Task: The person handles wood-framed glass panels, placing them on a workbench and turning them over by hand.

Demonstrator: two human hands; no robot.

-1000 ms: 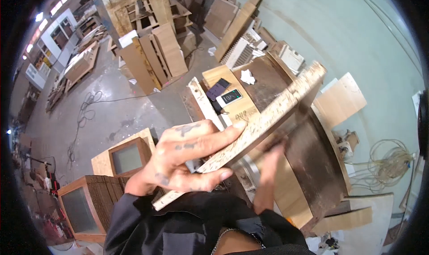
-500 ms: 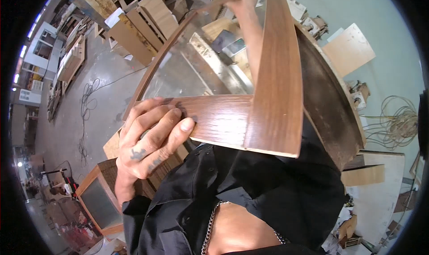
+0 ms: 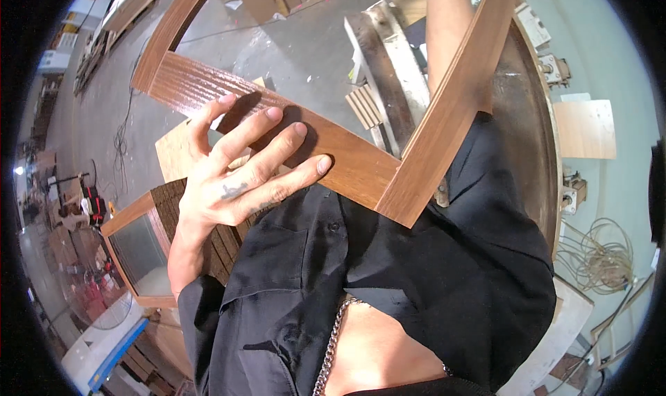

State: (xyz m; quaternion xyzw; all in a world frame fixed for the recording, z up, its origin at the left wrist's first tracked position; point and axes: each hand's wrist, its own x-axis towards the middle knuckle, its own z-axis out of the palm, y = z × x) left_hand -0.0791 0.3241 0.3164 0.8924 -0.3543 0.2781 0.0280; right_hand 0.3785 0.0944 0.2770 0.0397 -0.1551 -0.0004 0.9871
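A brown wooden frame (image 3: 347,153), like a door or window frame, is held up slantwise in front of my black shirt. My left hand (image 3: 239,167) is on its near rail, fingers spread over the wood grain and the thumb hidden. Past the right-hand side of the frame stretches my right forearm (image 3: 447,35); the hand itself is cut off by the top edge. Through the opening a worn metal and wood beam (image 3: 402,63) shows. Whether glass fills the frame I cannot tell.
A stack of brown wooden frames (image 3: 156,257) stands to the left of my body. The curved-looking dark table (image 3: 524,167) lies at my right. Coiled hose (image 3: 600,257) and a pale board (image 3: 586,129) are on the right. A cable (image 3: 121,143) runs along the floor at left.
The frame has turned clockwise and tilted, and its far left corner has come into view. My left hand has slid along with it, its fingers more spread. My right hand has left the picture.
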